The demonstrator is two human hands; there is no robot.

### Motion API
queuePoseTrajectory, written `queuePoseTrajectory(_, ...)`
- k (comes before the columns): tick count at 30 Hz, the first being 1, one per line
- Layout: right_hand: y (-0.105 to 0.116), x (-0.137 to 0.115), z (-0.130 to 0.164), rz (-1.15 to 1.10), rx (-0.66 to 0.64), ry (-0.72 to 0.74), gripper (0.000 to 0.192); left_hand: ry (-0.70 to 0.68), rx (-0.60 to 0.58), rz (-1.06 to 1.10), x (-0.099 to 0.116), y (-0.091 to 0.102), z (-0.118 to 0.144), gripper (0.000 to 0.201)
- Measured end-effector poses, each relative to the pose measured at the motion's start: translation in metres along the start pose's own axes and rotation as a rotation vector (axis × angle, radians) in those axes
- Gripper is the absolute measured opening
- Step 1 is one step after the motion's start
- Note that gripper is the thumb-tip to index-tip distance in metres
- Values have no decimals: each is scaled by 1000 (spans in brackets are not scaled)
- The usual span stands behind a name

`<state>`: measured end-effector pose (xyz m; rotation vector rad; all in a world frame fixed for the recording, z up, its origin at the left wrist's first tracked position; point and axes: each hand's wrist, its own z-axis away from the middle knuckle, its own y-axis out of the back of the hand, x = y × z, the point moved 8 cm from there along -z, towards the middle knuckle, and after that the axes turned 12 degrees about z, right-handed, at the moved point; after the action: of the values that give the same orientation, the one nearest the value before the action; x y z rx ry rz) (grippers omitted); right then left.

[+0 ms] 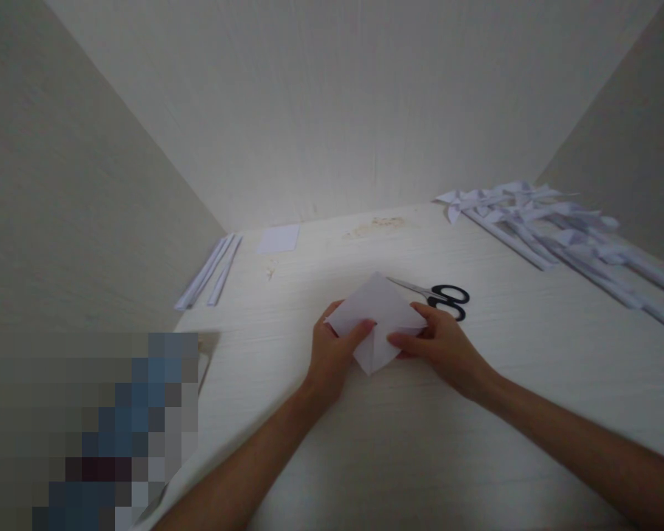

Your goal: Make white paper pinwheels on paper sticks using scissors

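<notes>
Between my hands is a folded white paper (377, 302), diamond-shaped from here, with a crease running down to its near corner. My left hand (335, 346) grips the left corner, thumb lying on top and the fingers mostly hidden beneath. At the right corner my right hand (440, 346) pinches the sheet between thumb and fingers. Just beyond my right hand, a pair of scissors (445, 296) with black handles lies on the table, blades pointing left.
Rolled paper sticks (206, 273) and a white paper square (279, 239) lie at the back left. Along the right, several paper sticks with folded paper tops (542, 221) are piled up. Walls bound the white table (288, 457) behind and at the left. A pixelated patch covers the lower left.
</notes>
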<state>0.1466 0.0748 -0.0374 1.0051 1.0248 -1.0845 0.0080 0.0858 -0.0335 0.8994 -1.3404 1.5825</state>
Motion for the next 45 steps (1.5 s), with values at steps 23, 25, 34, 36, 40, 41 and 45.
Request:
queuePoseTrajectory(23,23,-6,4,-237,288,138,32,276,-223,650,-19,-29,13,26)
queuePoseTrajectory(25,22,-10,6,-237,300,203,31,312,-185,711,-23,-29,15,24)
queuePoseTrajectory(34,-4,-21,11,-128,68,320,5,362,-116,870,-18,-34,18,28)
queuePoseTrajectory(36,-6,-23,13,-81,36,357,9,349,-110,848,-16,-31,17,33)
queuePoseTrajectory(40,-10,-26,15,54,-33,421,19,285,-97,760,-13,-27,14,27)
queuePoseTrajectory(41,-11,-26,15,82,-47,426,21,261,-67,723,-14,-24,13,25)
queuePoseTrajectory(45,-12,-23,15,113,-29,390,24,163,51,551,-13,-12,9,30)
